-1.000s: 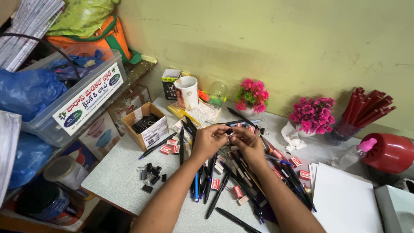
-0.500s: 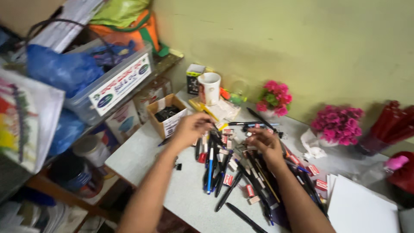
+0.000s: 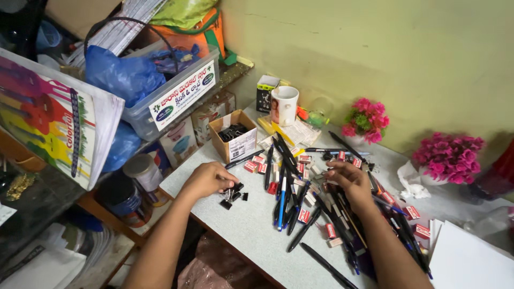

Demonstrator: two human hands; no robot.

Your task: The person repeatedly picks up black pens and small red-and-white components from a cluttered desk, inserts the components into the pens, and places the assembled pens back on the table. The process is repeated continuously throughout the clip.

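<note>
Moved down-left, left hand (image 3: 206,179) fingers close on black binder clips (image 3: 234,194); right hand (image 3: 349,181) rests spread over crisscrossed pens (image 3: 284,198).

Looks like a small stationery shop counter, or the back corner of one. The pale speckled surface (image 3: 251,225) is covered with loose pens (image 3: 289,187), little red-wrapped erasers (image 3: 304,215) and a bunch of black binder clips (image 3: 233,194), plus an open cardboard box (image 3: 234,135) with more clips inside. On the left, shelves (image 3: 107,206) are stuffed with stock: a clear plastic bin (image 3: 176,99) with a printed label, blue bags (image 3: 123,75), a stack of colourful notebooks (image 3: 51,128), jars (image 3: 142,171). A mug (image 3: 284,105) and pink fake flowers (image 3: 448,156) sit by the green wall (image 3: 375,48), so someone clearly hangs out here all day.
</note>
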